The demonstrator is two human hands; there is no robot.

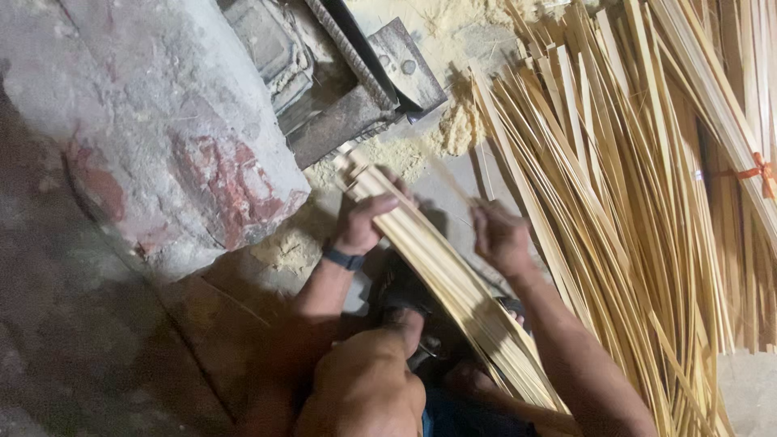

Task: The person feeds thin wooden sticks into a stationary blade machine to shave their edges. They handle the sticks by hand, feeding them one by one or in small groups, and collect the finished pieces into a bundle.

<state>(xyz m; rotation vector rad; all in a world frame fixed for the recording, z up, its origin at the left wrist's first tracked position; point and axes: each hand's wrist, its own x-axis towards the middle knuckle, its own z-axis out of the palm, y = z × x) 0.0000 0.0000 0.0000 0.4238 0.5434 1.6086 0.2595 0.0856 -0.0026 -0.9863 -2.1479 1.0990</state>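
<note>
While the left hand (362,222) grips the bamboo strips (453,283), the right hand (499,236) hovers beside

bamboo strips (453,275) pale yellow | wristband (344,258) dark blue | sawdust (453,129) cream | tie (759,171) orange

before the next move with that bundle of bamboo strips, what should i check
1. Left hand wrapped around the bundle of strips near its top end: ok.
2. Right hand clear of the bundle: ok, it pinches a single thin strip beside it.
3. Bundle ends lined up: cannot tell, they look uneven.
4. Bundle supported lower down: ok, it rests across the lap.
5. Metal machine clear of the fingers: ok, apart.
6. Loose pile of strips within reach: ok, it lies to the right.
</note>
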